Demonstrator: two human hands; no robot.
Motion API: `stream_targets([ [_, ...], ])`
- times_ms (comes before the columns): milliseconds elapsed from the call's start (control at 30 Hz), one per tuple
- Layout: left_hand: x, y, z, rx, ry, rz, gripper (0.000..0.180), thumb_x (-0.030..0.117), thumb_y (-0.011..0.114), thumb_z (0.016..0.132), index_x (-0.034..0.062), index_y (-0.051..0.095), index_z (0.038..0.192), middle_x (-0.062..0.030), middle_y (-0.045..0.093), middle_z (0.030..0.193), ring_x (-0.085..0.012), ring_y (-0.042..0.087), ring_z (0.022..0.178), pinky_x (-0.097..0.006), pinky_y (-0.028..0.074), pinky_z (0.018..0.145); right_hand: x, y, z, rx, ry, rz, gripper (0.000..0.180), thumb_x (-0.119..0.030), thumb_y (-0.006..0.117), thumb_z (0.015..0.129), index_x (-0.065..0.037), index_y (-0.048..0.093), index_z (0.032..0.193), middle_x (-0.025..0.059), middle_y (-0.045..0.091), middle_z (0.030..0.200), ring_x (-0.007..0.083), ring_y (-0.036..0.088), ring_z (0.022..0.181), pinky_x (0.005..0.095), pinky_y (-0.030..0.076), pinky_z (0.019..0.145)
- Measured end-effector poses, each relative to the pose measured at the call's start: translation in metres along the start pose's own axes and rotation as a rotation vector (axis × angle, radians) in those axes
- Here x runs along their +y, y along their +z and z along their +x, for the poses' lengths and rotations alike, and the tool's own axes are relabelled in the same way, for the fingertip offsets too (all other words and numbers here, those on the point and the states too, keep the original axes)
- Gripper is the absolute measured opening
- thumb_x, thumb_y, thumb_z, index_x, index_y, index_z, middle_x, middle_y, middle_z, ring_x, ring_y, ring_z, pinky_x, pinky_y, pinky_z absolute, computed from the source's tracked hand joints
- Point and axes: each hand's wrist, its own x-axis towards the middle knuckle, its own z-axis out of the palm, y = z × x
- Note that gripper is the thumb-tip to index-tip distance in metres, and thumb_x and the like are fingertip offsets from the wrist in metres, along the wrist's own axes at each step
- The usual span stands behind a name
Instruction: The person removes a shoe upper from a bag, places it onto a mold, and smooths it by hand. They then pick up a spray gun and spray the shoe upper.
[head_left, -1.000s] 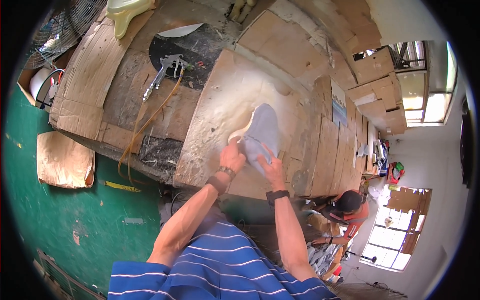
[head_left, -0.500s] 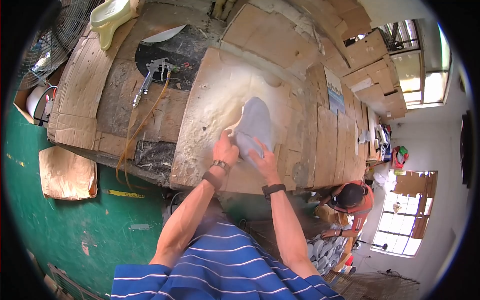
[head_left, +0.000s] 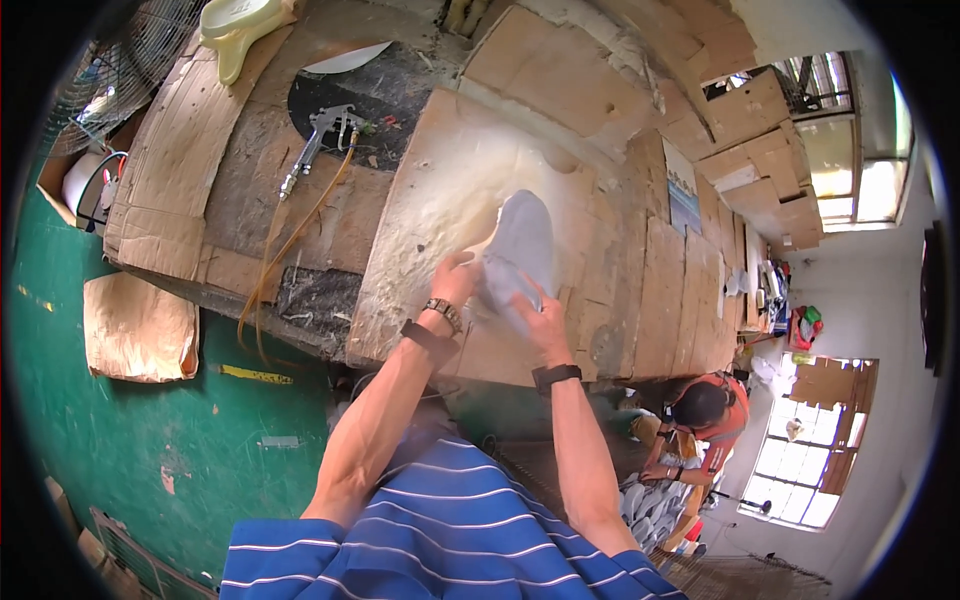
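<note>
Insole (head_left: 523, 238): left hand (head_left: 456, 283), right hand (head_left: 546, 330) (gripping).

Single wide fisheye worn on the head, staring down past the blue, white-striped cloth shirt (head_left: 450, 535) at 6 o'clock. Brown cardboard-covered surface (head_left: 665, 310) is fairly near, stretching from 9 through 12; bright gridded window (head_left: 800, 462) way off at 4.

The right hand's grip (head_left: 544, 326) is hiding part of the grey piece (head_left: 522, 240), whose near end is looking blurred; the upper edge is cutting off the fan (head_left: 122, 72).
</note>
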Motion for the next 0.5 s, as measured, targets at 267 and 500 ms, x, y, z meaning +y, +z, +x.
stream_targets([
  [267, 0.0, 0.009, -0.001, 0.077, -0.084, -0.064, 0.057, -0.007, 0.051, 0.081, -0.0052, 0.047, 0.138, -0.0151, 0.066, 0.114, -0.0201, 0.067, 0.093, -0.031, 0.054, 0.068, 0.0, -0.005, 0.001, -0.028, -0.011, 0.001, 0.074, -0.055, 0.07, 0.087, -0.001, 0.058, 0.136, 0.0176, 0.067, 0.122, 0.0256, 0.053, 0.126, 0.0361, 0.037, 0.108],
  [500, -0.033, 0.005, 0.027, 0.109, 0.206, 0.188, 0.055, -0.007, 0.051, 0.078, -0.0044, 0.052, 0.133, -0.012, 0.068, 0.109, -0.0189, 0.065, 0.09, -0.029, 0.05, 0.071, 0.001, -0.004, 0.001, -0.025, -0.015, 0.0, 0.07, -0.051, 0.071, 0.088, -0.001, 0.058, 0.136, 0.016, 0.07, 0.117, 0.0232, 0.054, 0.124, 0.0356, 0.036, 0.108],
])
